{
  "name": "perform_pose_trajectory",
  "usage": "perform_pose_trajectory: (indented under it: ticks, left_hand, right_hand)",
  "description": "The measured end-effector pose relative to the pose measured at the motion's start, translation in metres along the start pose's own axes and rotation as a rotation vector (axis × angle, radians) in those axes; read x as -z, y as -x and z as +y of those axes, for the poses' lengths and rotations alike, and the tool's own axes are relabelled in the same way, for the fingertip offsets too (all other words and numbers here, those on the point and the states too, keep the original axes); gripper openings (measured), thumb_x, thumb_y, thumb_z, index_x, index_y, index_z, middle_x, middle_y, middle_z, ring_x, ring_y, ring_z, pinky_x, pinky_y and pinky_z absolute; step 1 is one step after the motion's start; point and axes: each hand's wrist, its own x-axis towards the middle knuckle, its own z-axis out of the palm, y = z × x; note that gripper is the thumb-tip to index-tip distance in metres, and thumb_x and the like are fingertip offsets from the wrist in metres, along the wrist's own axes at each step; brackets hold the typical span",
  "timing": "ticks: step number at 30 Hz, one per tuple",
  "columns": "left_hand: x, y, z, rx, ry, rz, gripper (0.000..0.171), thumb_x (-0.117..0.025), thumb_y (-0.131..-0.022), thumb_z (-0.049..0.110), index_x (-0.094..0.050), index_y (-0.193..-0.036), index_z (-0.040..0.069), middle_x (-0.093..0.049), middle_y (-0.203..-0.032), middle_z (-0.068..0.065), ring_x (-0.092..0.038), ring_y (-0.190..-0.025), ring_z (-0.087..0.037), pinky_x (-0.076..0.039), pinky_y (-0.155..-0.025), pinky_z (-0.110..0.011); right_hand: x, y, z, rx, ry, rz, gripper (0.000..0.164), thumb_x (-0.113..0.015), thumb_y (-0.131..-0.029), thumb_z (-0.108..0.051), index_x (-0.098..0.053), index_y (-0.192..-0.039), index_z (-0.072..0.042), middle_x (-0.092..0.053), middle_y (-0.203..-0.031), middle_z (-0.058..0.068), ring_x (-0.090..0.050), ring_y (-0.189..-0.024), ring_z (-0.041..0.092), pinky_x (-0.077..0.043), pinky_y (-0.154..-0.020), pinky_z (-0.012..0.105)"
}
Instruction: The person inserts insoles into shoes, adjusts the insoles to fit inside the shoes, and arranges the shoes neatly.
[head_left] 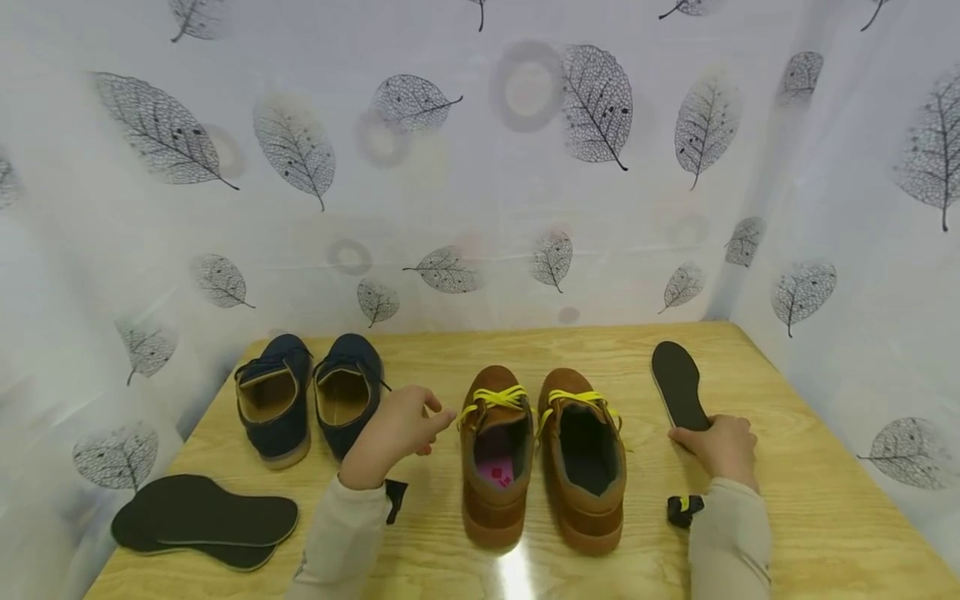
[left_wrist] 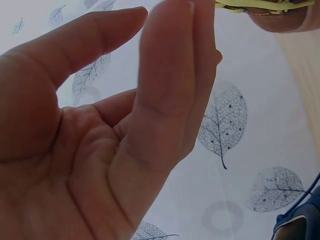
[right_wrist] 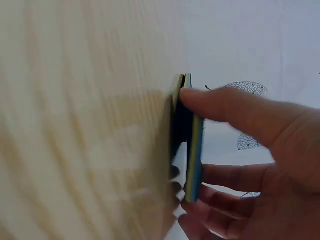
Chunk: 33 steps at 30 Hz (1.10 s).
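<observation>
Pinching the black insole (head_left: pixel 677 379) at the right of the table (head_left: pixel 825 533), here's the right hand (head_left: pixel 726 450), right of the brown shoes (head_left: pixel 592 527), while the left hand (head_left: pixel 401 425) (fingers loosely bent) hovers near the yellow laces (head_left: pixel 501 397)!

The right grip (head_left: pixel 722 446) is pinching a dark insole (head_left: pixel 678 382) by its near end; the left grip (head_left: pixel 401 427) is hovering between navy shoes (head_left: pixel 276 435) and yellow-laced brown shoes (head_left: pixel 495 515), while two overlapping insoles (head_left: pixel 202 510) are lying on the tabletop (head_left: pixel 817 508)
</observation>
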Motion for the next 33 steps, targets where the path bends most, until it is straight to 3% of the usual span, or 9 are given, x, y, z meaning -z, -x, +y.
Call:
perform_pose_trajectory:
  ticks: [6,12,16,18,19,23,28,30,33]
  left_hand:
    - [0.000,0.000,0.000,-0.008,-0.003,0.008,0.031,-0.062,-0.095,0.023,-0.064,-0.110,-0.004,-0.063,-0.073,-0.006,-0.061,-0.054,-0.017,-0.052,-0.058,-0.031]
    - [-0.001,0.000,0.001,-0.031,-0.015,0.004,0.029,-0.064,-0.093,0.022,-0.065,-0.109,-0.002,-0.061,-0.076,-0.004,-0.061,-0.055,-0.014,-0.051,-0.059,-0.031]
    - [-0.003,-0.002,0.001,-0.059,-0.028,0.009,0.027,-0.064,-0.093,0.021,-0.065,-0.110,-0.001,-0.060,-0.072,-0.004,-0.060,-0.054,-0.014,-0.048,-0.056,-0.029]
    - [-0.004,-0.002,0.001,-0.090,-0.047,0.014,0.027,-0.063,-0.094,0.020,-0.065,-0.110,-0.001,-0.059,-0.069,-0.003,-0.059,-0.053,-0.014,-0.046,-0.053,-0.029]
    - [-0.005,-0.003,0.001,-0.109,-0.054,0.015,0.027,-0.063,-0.094,0.020,-0.064,-0.111,-0.001,-0.059,-0.068,-0.002,-0.058,-0.053,-0.014,-0.045,-0.052,-0.028]
    - [-0.007,-0.005,0.002,-0.216,-0.119,0.057,0.025,-0.065,-0.092,0.019,-0.065,-0.110,0.002,-0.059,-0.070,0.001,-0.055,-0.057,-0.011,-0.044,-0.053,-0.028]
    - [-0.012,-0.009,0.005,-0.382,-0.156,0.162,0.017,-0.070,-0.088,0.012,-0.067,-0.102,0.003,-0.062,-0.078,0.000,-0.055,-0.068,-0.011,-0.047,-0.062,-0.028]
    - [-0.015,-0.010,0.006,-0.459,-0.155,0.205,0.017,-0.071,-0.086,0.008,-0.067,-0.101,0.002,-0.062,-0.082,-0.002,-0.056,-0.072,-0.014,-0.048,-0.065,-0.029]
    - [-0.018,-0.010,0.006,-0.576,-0.141,0.265,0.024,-0.074,-0.083,0.004,-0.066,-0.105,0.000,-0.062,-0.094,-0.007,-0.058,-0.082,-0.020,-0.051,-0.073,-0.033]
  right_hand:
    - [0.015,0.002,-0.011,-0.001,-0.085,-0.030,0.078,-0.058,-0.092,-0.041,-0.038,-0.130,0.025,-0.037,-0.131,0.044,-0.043,-0.116,0.056,-0.039,-0.096,0.060]
    - [0.029,0.012,-0.027,0.002,-0.138,0.085,0.073,-0.058,-0.091,-0.043,-0.047,-0.129,0.019,-0.046,-0.129,0.039,-0.047,-0.113,0.051,-0.041,-0.092,0.056]
    - [0.037,0.021,-0.035,0.011,-0.178,0.114,0.072,-0.058,-0.091,-0.044,-0.048,-0.131,0.015,-0.066,-0.107,0.028,-0.053,-0.108,0.046,-0.045,-0.085,0.052]
    - [0.040,0.025,-0.039,0.023,-0.194,0.121,0.071,-0.059,-0.091,-0.044,-0.049,-0.132,0.013,-0.071,-0.093,0.019,-0.064,-0.093,0.033,-0.049,-0.078,0.043]
    - [0.042,0.027,-0.041,0.029,-0.206,0.123,0.070,-0.059,-0.090,-0.044,-0.049,-0.132,0.012,-0.072,-0.087,0.015,-0.066,-0.084,0.025,-0.050,-0.075,0.039]
    - [0.050,0.036,-0.050,0.066,-0.248,0.109,0.070,-0.061,-0.090,-0.043,-0.047,-0.137,0.007,-0.071,-0.099,0.013,-0.058,-0.065,-0.004,-0.049,-0.073,0.032]
    - [0.061,0.052,-0.065,0.172,-0.277,0.094,0.067,-0.064,-0.090,-0.042,-0.048,-0.139,0.001,-0.058,-0.126,0.023,-0.050,-0.078,-0.015,-0.046,-0.071,0.018]
    - [0.064,0.059,-0.071,0.243,-0.295,0.092,0.063,-0.067,-0.089,-0.038,-0.051,-0.137,0.000,-0.059,-0.126,0.017,-0.049,-0.083,-0.018,-0.045,-0.069,0.012]
    - [0.066,0.071,-0.082,0.370,-0.331,0.061,0.058,-0.071,-0.088,-0.029,-0.053,-0.134,0.001,-0.064,-0.114,-0.005,-0.054,-0.087,-0.016,-0.048,-0.069,0.011]
